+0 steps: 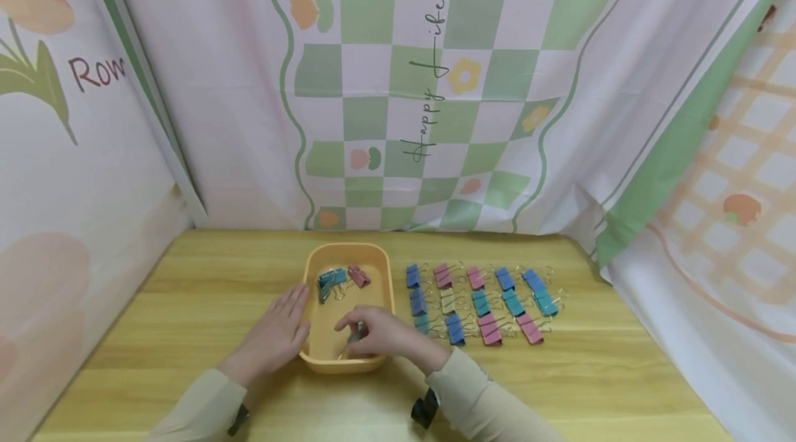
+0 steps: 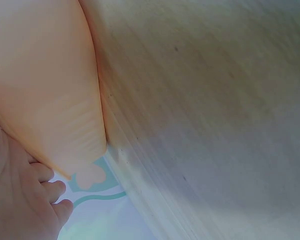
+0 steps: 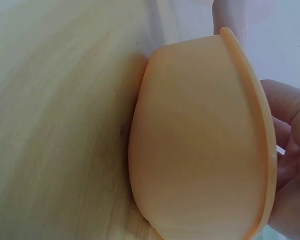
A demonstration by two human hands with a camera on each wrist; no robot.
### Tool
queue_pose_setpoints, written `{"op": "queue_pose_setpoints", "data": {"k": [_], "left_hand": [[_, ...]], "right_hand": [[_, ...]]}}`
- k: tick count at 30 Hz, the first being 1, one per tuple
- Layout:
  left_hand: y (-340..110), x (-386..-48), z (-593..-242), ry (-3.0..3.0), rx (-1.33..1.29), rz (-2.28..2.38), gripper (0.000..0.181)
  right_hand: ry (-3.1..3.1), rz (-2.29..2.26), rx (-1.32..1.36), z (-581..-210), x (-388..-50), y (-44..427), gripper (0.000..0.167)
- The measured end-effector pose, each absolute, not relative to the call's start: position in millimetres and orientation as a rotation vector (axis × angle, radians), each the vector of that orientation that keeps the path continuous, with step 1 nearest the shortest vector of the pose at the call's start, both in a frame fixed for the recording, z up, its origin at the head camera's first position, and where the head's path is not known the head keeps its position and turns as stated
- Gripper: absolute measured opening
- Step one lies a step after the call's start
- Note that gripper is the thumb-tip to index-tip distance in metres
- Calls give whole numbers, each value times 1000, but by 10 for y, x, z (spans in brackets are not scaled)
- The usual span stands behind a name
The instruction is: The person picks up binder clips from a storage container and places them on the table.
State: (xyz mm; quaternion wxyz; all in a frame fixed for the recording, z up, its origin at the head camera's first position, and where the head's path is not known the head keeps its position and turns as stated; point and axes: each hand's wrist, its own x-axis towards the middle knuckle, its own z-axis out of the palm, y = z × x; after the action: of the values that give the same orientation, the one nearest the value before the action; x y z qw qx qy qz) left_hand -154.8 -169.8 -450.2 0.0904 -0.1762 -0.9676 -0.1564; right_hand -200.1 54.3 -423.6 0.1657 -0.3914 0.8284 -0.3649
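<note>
An orange plastic tray (image 1: 309, 345) stands on the table with a few binder clips in it. Near its far end lie a teal binder clip (image 1: 334, 276) and a pink binder clip (image 1: 358, 275). My left hand (image 1: 273, 333) rests along the tray's left side, fingers extended against the rim. My right hand (image 1: 384, 333) reaches over the right rim into the near part of the tray. Between its thumb and fingers it pinches a teal binder clip (image 1: 356, 333), partly hidden by the hand. In the right wrist view the tray's outer wall (image 3: 200, 135) covers most of that hand.
Right of the tray, several blue, pink, teal and yellowish binder clips lie in three rows, among them a large pink clip (image 1: 488, 329). Printed curtains (image 1: 429, 83) hang behind and beside the wooden table (image 1: 205, 290).
</note>
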Motion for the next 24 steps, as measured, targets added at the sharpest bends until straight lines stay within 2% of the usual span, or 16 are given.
{"op": "queue_pose_setpoints", "data": {"k": [7,14,24], "left_hand": [[-1697,-1551,-4499,-2875,-528,-464,55],[-1697,-1553,-4508,-2864,-526,-462,55],[-1700,-1536,-4501,-2861,-532,-466,54]], "right_hand": [[2416,-1067,-1118,-4205,-2003,581,38],[2443,-1153,-1122,-4136,-2039,655,34],[2307,-1486,-863,-3995,-2061,779,30]]}}
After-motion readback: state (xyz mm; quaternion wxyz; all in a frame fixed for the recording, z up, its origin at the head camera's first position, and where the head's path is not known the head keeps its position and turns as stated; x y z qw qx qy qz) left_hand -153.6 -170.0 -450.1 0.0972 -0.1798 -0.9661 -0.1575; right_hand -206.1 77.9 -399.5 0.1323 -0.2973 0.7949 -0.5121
